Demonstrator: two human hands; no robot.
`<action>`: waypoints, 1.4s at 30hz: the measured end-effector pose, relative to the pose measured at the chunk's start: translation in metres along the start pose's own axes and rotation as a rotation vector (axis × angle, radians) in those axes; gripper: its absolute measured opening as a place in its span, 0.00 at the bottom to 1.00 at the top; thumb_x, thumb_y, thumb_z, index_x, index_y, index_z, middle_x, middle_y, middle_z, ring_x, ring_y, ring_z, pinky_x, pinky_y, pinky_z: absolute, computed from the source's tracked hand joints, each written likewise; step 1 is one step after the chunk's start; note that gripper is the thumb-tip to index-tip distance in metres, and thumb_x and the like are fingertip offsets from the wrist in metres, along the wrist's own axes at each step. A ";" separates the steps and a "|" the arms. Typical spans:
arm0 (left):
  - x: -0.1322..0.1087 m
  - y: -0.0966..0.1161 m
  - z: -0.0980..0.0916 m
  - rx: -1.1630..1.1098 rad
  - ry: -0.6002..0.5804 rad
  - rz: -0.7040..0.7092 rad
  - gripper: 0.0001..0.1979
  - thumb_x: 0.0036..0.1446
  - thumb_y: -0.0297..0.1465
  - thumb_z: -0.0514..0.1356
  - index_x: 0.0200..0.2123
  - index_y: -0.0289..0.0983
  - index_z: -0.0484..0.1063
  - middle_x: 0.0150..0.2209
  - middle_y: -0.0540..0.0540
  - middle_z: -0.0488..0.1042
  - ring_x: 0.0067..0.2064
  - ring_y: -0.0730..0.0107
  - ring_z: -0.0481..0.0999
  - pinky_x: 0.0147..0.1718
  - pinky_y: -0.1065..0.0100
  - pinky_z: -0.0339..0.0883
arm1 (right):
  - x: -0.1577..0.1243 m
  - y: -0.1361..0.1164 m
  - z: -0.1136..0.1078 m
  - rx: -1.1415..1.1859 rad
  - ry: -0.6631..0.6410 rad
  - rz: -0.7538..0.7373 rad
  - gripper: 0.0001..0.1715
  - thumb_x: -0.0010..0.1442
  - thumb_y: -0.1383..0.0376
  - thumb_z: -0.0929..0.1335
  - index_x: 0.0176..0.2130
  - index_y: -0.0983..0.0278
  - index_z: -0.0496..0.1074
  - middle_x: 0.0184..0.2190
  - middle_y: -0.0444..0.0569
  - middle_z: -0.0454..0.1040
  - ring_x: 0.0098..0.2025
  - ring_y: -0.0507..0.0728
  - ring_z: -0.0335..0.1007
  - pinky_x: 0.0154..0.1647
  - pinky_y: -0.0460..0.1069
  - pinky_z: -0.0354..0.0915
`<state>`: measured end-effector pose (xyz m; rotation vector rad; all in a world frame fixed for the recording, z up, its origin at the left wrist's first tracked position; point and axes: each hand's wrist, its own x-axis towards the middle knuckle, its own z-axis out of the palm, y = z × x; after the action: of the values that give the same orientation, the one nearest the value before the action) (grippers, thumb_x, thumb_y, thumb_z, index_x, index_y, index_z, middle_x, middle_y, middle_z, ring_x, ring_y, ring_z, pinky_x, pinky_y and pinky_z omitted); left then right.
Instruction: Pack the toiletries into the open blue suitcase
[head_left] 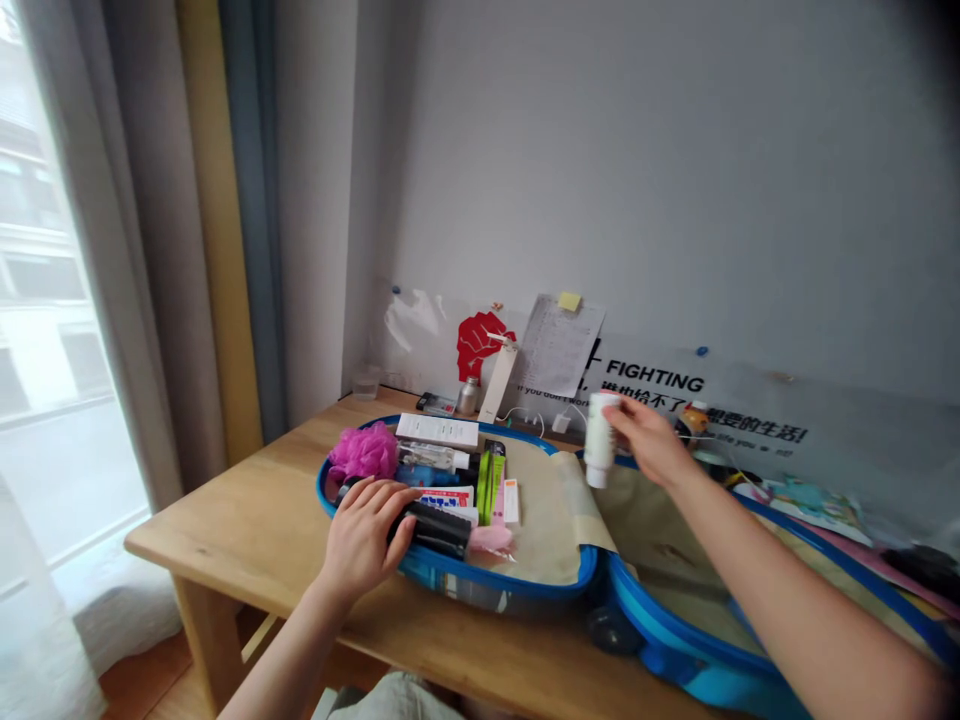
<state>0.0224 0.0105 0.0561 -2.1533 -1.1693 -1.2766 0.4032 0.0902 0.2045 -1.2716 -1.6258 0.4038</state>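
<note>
Head view: pinches white bottle (598,448), hanging below fingertips (621,415) of right hand (648,438).
Drapes left hand (367,525) over a black container (442,530); cannot tell whether gripping. Likely light, firm, slightly slippery; best grasped mid-body, below those right fingertips.

white bottle (598,445): smooth plastic | black container (442,532): glossy (plastic-looking) | pouf (365,453): ruffled mesh | table (244,500): smooth wood

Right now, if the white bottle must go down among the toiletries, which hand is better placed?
Probably the right hand: it holds the white bottle raised near the middle of the open suitcase. The left hand lies over the black container; whether it grips is unclear.
</note>
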 end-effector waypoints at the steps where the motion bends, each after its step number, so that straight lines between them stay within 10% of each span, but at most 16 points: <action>1: 0.000 0.000 0.000 0.001 0.002 0.003 0.16 0.68 0.34 0.49 0.46 0.39 0.76 0.42 0.46 0.81 0.44 0.60 0.77 0.50 0.57 0.63 | -0.001 -0.009 0.019 -0.016 -0.082 -0.026 0.35 0.56 0.44 0.65 0.56 0.61 0.69 0.41 0.51 0.79 0.34 0.56 0.75 0.34 0.52 0.72; 11: -0.002 -0.001 0.002 -0.007 -0.028 -0.030 0.17 0.67 0.34 0.49 0.47 0.40 0.76 0.44 0.45 0.80 0.46 0.59 0.77 0.52 0.56 0.64 | -0.023 -0.065 0.230 -0.368 -0.707 -0.362 0.28 0.51 0.61 0.77 0.52 0.59 0.76 0.49 0.52 0.77 0.53 0.62 0.73 0.58 0.56 0.67; 18: -0.001 -0.001 0.002 -0.038 -0.026 -0.036 0.17 0.67 0.34 0.48 0.47 0.40 0.76 0.44 0.44 0.81 0.47 0.60 0.77 0.54 0.56 0.64 | -0.026 -0.064 0.264 -0.576 -0.826 -0.512 0.22 0.66 0.52 0.66 0.53 0.64 0.72 0.53 0.47 0.73 0.54 0.63 0.70 0.55 0.59 0.69; 29: -0.001 0.000 0.001 -0.014 -0.037 -0.036 0.17 0.67 0.34 0.48 0.45 0.40 0.77 0.43 0.44 0.81 0.46 0.60 0.77 0.52 0.56 0.64 | 0.001 -0.048 0.214 -0.532 -0.684 -0.517 0.33 0.52 0.54 0.76 0.56 0.56 0.73 0.56 0.49 0.75 0.59 0.61 0.68 0.62 0.55 0.62; 36: 0.000 0.000 0.000 0.026 -0.013 0.002 0.16 0.68 0.33 0.48 0.46 0.39 0.76 0.42 0.45 0.81 0.45 0.60 0.78 0.51 0.57 0.64 | 0.034 -0.001 0.066 -0.615 -0.420 -0.187 0.12 0.64 0.60 0.66 0.43 0.60 0.78 0.44 0.49 0.79 0.45 0.57 0.75 0.50 0.53 0.68; 42: 0.000 -0.002 0.000 0.043 0.008 0.034 0.16 0.68 0.34 0.49 0.46 0.40 0.76 0.41 0.45 0.81 0.44 0.60 0.78 0.50 0.58 0.64 | -0.003 0.054 -0.066 -0.683 -0.206 0.143 0.14 0.67 0.56 0.66 0.43 0.64 0.74 0.41 0.47 0.76 0.38 0.51 0.73 0.41 0.49 0.72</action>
<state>0.0203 0.0116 0.0557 -2.1258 -1.1422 -1.2337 0.4878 0.0894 0.1925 -1.9100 -1.9364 0.0539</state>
